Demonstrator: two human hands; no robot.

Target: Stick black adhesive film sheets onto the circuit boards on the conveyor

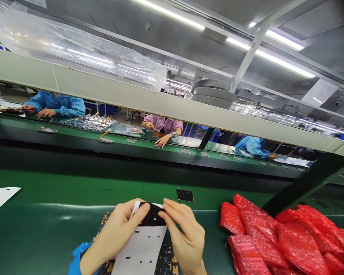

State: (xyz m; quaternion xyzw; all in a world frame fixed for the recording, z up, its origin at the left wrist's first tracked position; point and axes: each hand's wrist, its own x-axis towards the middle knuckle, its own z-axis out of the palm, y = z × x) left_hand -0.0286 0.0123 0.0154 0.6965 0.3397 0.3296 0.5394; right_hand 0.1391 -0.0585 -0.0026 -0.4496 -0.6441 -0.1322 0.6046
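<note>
My left hand (114, 236) and my right hand (186, 240) pinch the top of a white backing sheet (140, 248) with small black marks. A black adhesive film piece (152, 214) lies across its top edge, and my right fingertips grip its corner. Under the sheet lies a dark circuit panel with orange parts (166, 259), partly hidden by the sheet and my hands. A small black square sheet (185, 195) lies on the green conveyor belt (74, 191) just beyond my right hand.
A heap of red anti-static bags (275, 238) lies to my right, and a white sheet (0, 198) sits at the left edge. Beyond a cream overhead shelf (132, 95), co-workers in blue and pink gowns (160, 124) handle boards along a second green belt.
</note>
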